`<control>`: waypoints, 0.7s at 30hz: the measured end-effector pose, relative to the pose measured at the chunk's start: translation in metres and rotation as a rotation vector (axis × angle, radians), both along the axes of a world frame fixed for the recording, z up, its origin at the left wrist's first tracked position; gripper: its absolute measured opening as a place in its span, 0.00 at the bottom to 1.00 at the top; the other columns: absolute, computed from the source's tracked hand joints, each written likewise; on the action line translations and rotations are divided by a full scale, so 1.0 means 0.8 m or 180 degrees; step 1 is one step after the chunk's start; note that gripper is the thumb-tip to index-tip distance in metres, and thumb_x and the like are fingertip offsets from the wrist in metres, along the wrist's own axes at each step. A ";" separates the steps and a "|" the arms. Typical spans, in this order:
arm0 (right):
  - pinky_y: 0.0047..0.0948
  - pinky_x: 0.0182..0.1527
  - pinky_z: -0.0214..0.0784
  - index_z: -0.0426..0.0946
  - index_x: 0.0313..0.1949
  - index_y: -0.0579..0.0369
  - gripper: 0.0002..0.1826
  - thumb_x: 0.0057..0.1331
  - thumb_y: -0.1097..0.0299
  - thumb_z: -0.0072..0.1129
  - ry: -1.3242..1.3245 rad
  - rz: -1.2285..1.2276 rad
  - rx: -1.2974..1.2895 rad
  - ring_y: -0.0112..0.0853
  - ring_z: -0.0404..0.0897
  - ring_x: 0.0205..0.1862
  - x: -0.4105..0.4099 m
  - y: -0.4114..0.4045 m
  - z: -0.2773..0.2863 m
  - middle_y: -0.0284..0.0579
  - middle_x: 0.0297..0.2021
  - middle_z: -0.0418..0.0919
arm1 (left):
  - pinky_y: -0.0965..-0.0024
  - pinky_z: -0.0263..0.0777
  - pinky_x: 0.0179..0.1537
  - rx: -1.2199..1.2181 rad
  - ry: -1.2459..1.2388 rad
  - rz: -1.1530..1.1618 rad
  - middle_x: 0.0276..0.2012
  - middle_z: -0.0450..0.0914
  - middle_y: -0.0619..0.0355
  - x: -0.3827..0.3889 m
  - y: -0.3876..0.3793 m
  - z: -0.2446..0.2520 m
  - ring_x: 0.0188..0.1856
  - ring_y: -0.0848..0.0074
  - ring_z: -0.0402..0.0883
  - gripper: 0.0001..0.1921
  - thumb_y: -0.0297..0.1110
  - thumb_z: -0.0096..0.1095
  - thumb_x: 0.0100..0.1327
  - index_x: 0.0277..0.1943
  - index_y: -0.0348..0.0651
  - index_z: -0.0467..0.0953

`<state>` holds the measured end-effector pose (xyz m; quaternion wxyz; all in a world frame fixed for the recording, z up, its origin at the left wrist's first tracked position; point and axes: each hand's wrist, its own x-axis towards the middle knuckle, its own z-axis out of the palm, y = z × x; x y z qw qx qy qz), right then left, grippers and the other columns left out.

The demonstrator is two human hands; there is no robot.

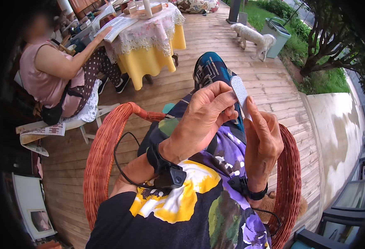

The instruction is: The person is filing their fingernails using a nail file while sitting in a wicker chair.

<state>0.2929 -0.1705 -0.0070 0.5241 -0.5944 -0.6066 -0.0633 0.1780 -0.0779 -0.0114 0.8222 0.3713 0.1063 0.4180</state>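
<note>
A pale grey, glittery nail file [239,88] with a rounded end stands tilted above my knee. My right hand [262,137] pinches its lower end between thumb and index finger. My left hand [204,115] has its fingers curled in, and its thumb tip meets the left edge of the file. Both wrists wear black straps; a small camera [177,179] hangs from the left one, with a black cable. Below the hands are my patterned trousers [212,70] and a black shirt [157,214] with yellow and purple print.
Reddish wicker armrests [99,162] curve around me. A seated person [51,65] rests a hand on an open book [117,28] at a cloth-covered table [151,59]. A white dog [254,39] stands by a bin [274,37]. Brown fur [266,205] shows beside the right armrest.
</note>
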 end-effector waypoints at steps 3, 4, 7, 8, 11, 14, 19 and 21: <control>0.24 0.37 0.70 0.79 0.55 0.51 0.25 0.59 0.86 0.59 0.0007 -0.0143 0.0021 0.28 0.77 0.34 -0.001 0.010 0.005 0.42 0.34 0.78 | 0.81 0.72 0.39 0.0084 0.0275 0.0064 0.30 0.74 0.68 0.001 -0.004 0.003 0.31 0.90 0.73 0.04 0.32 0.60 0.67 0.40 0.42 0.74; 0.25 0.37 0.70 0.78 0.55 0.50 0.26 0.58 0.87 0.58 0.0072 -0.0222 0.0005 0.27 0.77 0.34 0.000 0.012 0.003 0.42 0.34 0.78 | 0.82 0.71 0.39 0.0103 0.0265 0.0097 0.30 0.74 0.68 -0.001 -0.004 0.004 0.31 0.90 0.73 0.04 0.31 0.60 0.67 0.40 0.42 0.75; 0.24 0.35 0.70 0.78 0.56 0.47 0.28 0.56 0.85 0.63 0.0022 -0.0284 0.0193 0.28 0.76 0.32 0.011 0.007 -0.005 0.40 0.31 0.76 | 0.76 0.72 0.41 0.0218 0.0260 0.0292 0.29 0.73 0.67 -0.001 -0.001 0.006 0.31 0.88 0.71 0.05 0.31 0.58 0.68 0.40 0.40 0.74; 0.25 0.35 0.70 0.78 0.56 0.48 0.28 0.55 0.85 0.63 0.0002 -0.0193 0.0253 0.28 0.76 0.32 0.013 0.004 -0.006 0.40 0.31 0.76 | 0.77 0.71 0.41 0.0280 0.0209 0.0261 0.30 0.73 0.66 0.000 0.003 0.003 0.31 0.88 0.71 0.05 0.32 0.57 0.69 0.40 0.40 0.74; 0.24 0.37 0.70 0.79 0.54 0.51 0.26 0.57 0.87 0.59 0.0200 0.0171 0.0059 0.28 0.77 0.34 0.003 -0.005 -0.006 0.41 0.34 0.78 | 0.83 0.70 0.37 0.0183 0.0089 0.0342 0.31 0.76 0.67 0.002 0.003 0.001 0.31 0.89 0.72 0.04 0.31 0.59 0.68 0.39 0.41 0.75; 0.24 0.36 0.69 0.79 0.54 0.51 0.24 0.58 0.86 0.59 0.0155 0.0087 -0.0046 0.28 0.77 0.34 -0.004 -0.001 -0.001 0.43 0.33 0.78 | 0.83 0.70 0.37 0.0391 0.0213 0.0508 0.31 0.76 0.66 0.007 0.002 -0.002 0.32 0.89 0.72 0.05 0.31 0.59 0.68 0.39 0.40 0.75; 0.25 0.36 0.69 0.78 0.55 0.51 0.24 0.60 0.85 0.58 0.0048 -0.0159 0.0043 0.28 0.77 0.33 -0.004 0.021 0.005 0.44 0.34 0.78 | 0.84 0.70 0.37 0.0513 0.0406 0.0613 0.32 0.76 0.66 0.009 0.000 -0.003 0.32 0.89 0.73 0.05 0.31 0.59 0.68 0.39 0.40 0.75; 0.25 0.37 0.70 0.78 0.56 0.51 0.25 0.59 0.87 0.58 0.0209 -0.0090 0.0057 0.28 0.77 0.34 -0.001 0.020 0.003 0.44 0.35 0.79 | 0.84 0.70 0.37 0.0519 0.0384 0.0624 0.32 0.76 0.66 0.009 0.004 -0.003 0.32 0.88 0.73 0.05 0.31 0.60 0.68 0.38 0.39 0.75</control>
